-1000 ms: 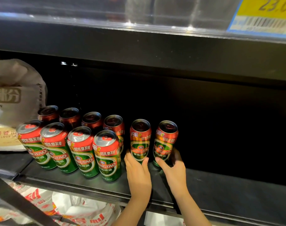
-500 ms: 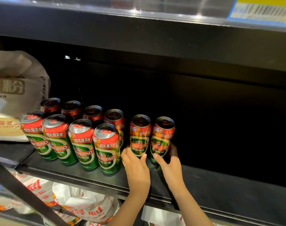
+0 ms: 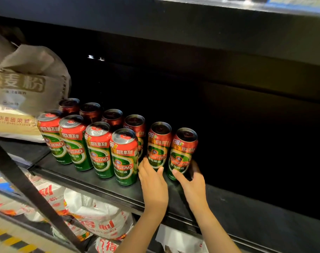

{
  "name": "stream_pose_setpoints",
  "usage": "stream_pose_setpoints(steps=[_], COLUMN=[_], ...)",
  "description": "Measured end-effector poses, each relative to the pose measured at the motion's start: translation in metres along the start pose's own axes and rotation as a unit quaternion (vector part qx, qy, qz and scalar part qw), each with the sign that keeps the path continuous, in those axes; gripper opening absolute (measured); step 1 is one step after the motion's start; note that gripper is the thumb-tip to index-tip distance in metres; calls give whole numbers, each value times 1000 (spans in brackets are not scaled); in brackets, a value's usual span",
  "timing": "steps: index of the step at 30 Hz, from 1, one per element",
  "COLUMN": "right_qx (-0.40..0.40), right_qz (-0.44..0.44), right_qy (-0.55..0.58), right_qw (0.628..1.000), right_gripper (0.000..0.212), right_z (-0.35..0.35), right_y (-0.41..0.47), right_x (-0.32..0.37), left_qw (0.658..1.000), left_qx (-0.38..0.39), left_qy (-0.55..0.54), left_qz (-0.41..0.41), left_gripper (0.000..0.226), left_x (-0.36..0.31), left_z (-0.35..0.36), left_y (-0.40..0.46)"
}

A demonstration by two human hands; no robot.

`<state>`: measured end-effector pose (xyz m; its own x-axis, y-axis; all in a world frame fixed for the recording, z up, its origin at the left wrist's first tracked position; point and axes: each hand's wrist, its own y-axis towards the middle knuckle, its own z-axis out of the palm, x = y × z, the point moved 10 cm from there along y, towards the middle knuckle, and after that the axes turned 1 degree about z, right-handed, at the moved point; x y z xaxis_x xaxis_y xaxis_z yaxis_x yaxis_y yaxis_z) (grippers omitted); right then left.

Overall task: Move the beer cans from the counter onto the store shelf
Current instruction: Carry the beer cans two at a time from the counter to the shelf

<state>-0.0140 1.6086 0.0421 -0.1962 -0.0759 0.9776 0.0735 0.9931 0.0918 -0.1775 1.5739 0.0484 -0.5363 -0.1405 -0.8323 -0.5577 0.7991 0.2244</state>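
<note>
Tall, glossy red-and-green aluminium beer cans (image 3: 99, 150) stand upright in two rows on the matte black metal store shelf (image 3: 247, 212). Two more stand at the right end: the left hand (image 3: 153, 181) wraps its grip round one can's base (image 3: 158, 147), the right hand (image 3: 192, 183) clasps the last can (image 3: 183, 152). A crinkled beige paper flour sack (image 3: 27, 84) sits at left.

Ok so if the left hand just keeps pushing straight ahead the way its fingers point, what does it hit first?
Most likely the beer can right in front of it: the left hand already has its fingertips at that can's lower part. Beyond it, only dark shelf depth shows.
</note>
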Motion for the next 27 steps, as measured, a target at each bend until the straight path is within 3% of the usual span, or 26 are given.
stream_pose_setpoints(steps=[5,16,27], right_qx=[-16,-5,-16], right_qz=[31,14,23], right_qy=[-26,-43,-59], right_qw=[999,999,998], right_gripper=[32,46,25], right_z=[-2,2,0], right_y=[4,2,2], right_x=[-18,-8,-11], left_qw=[1000,999,997], left_qx=[-8,-3,-7], left_qy=[-7,-23,-62], left_qz=[-6,-22,-45], left_gripper=[58,59,61], left_x=[1,1,7], left_z=[-1,-5,-12], left_y=[1,1,-3])
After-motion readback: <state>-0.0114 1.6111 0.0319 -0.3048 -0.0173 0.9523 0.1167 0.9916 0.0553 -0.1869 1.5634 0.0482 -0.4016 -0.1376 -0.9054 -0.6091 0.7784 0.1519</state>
